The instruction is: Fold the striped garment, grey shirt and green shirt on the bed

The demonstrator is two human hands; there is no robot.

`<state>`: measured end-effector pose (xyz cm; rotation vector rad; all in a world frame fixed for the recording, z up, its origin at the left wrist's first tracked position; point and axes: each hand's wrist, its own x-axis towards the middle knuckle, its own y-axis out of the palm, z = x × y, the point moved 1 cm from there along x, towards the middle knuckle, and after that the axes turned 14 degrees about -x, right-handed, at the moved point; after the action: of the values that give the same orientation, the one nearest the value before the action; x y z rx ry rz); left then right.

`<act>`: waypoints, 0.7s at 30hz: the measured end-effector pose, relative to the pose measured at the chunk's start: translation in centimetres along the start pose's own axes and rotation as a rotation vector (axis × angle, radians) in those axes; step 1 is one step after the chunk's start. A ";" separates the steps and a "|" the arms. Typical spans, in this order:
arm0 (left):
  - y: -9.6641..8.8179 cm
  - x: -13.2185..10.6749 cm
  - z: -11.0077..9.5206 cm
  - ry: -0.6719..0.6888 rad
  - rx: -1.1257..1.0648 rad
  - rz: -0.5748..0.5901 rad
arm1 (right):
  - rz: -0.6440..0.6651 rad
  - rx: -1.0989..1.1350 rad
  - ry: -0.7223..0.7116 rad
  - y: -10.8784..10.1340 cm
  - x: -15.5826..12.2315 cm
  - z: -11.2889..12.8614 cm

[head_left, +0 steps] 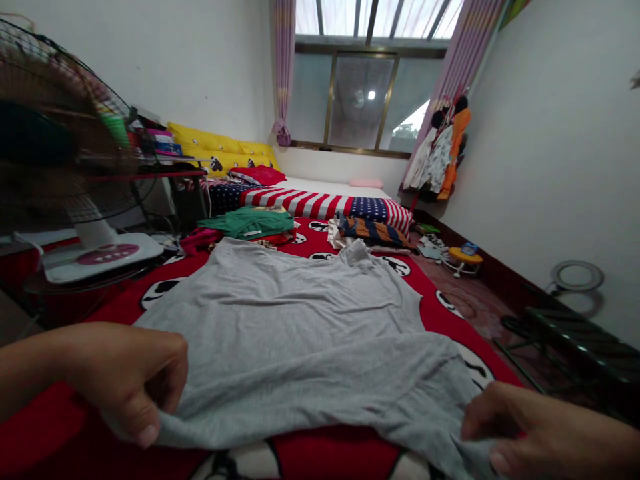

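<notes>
A grey T-shirt (295, 313) is spread over a red blanket (320, 457) with black and white figures. At the lower left, my left hand (133, 373) pinches one corner of the shirt's near edge between thumb and fingers. My right hand (530, 427), at the lower right, grips the other near corner in the same way. Between the two hands the near edge sags slightly and lies in soft folds. The far part of the shirt rests flat on the blanket, with a bunched bit at its far right.
Past the shirt lie a pile of green and red clothes (255, 223) and a pile with a striped garment (373, 230). An electric fan (95, 253) stands at left. A bed (310, 200) is behind, a yellow stool (465, 257) and dark bench (583, 343) at right.
</notes>
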<state>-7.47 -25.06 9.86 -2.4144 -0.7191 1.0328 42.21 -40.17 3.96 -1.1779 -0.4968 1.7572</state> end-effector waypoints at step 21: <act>11.8 11.2 -11.1 0.735 0.207 0.045 | -0.535 -0.093 0.014 -3.2 7.4 -0.2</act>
<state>10.92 -29.36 4.45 -2.3721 -0.2788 0.1648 43.13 -32.30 2.51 -1.0013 -0.8090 1.2752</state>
